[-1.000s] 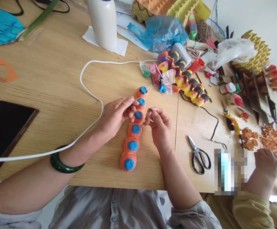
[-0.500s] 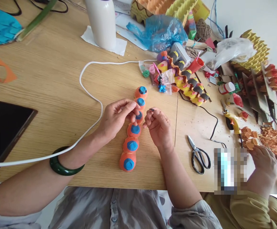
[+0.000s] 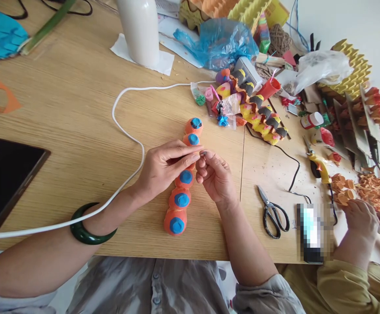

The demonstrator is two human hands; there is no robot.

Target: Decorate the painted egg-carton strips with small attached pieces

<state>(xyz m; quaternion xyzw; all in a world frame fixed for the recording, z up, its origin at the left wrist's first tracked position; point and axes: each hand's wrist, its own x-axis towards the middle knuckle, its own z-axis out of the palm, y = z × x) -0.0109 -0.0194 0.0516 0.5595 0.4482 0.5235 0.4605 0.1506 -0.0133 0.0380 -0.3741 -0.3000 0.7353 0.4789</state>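
Note:
An orange caterpillar-like strip of egg-carton cups, topped with blue discs, lies lengthwise in front of me. Dark marks show on the disc at its far end. My left hand reaches over the middle cups and hides part of them, thumb and fingers pinched together. Just right of the strip, my right hand pinches a tiny dark piece between thumb and forefinger. The fingertips of both hands meet at this piece. Whether the left fingers also grip something is too small to tell.
Black-handled scissors lie to the right, beside a blurred-out device. A white cable crosses my left forearm. A phone is at left, a white bottle behind. Craft supplies crowd the back right; another person's hand works at far right.
My left hand has moved right and slightly up, so its fingertips now meet those of my right hand. The right hand has shifted slightly left. The cable moved a little with my left arm.

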